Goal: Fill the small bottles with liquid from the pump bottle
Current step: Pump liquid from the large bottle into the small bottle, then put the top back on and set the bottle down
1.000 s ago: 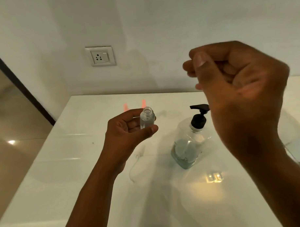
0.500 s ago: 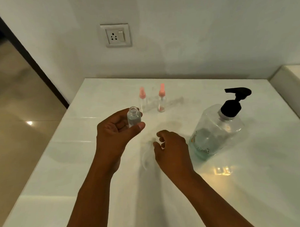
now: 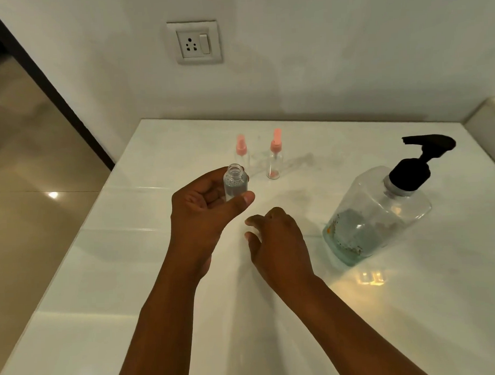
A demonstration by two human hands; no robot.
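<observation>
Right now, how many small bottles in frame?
3. One uncapped small bottle held in the left hand; two pink-capped bottles standing on the counter behind it, left one partly hidden by the held bottle, right one in clear view.

Left hand (image 3: 206, 208) raised with fingers and thumb pinched together; right hand (image 3: 276, 239) low, fingers loosely curled.

Uncapped small bottle (image 3: 235, 182), upright, hand-held

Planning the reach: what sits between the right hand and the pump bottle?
Nothing: in the head view only bare white countertop separates the right hand from the pump bottle.
</observation>
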